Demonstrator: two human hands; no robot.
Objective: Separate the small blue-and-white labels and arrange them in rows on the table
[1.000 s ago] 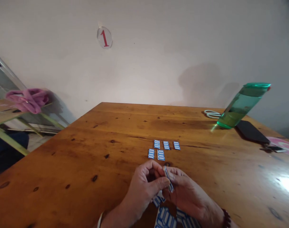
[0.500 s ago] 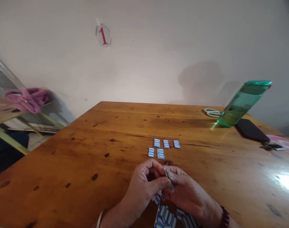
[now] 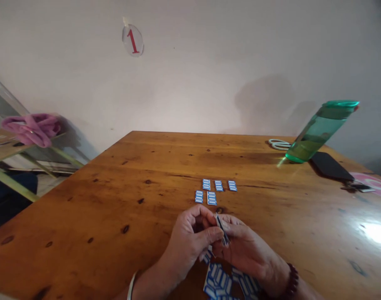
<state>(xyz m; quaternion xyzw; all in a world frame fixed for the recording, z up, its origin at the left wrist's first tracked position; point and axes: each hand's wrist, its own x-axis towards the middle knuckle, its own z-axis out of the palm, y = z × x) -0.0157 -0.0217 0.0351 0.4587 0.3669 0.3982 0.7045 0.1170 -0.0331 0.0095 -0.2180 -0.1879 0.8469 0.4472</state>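
My left hand point(image 3: 189, 237) and my right hand point(image 3: 251, 246) meet low in the middle of the view, both closed on a thin stack of small cards point(image 3: 221, 230) seen edge-on. The left thumb and fingers pinch its left side, while the right thumb presses from the other side. Just beyond them, several small blue-and-white cards point(image 3: 211, 198) lie spaced out in two short rows. Beneath my wrists is a loose pile of similar blue-and-white cards point(image 3: 218, 280), partly hidden by the hands.
A green bottle point(image 3: 318, 133) stands at the back right of the wooden table point(image 3: 115, 200). Near it are a white cable point(image 3: 279, 144), a black flat device point(image 3: 331, 166) and a pink round item point(image 3: 376, 183). A pink cloth point(image 3: 34, 128) rests on another table at left.
The view has tilted slightly, so everything sits a little higher. The stack shows a bit more of its edge between my hands; both hands keep their hold.
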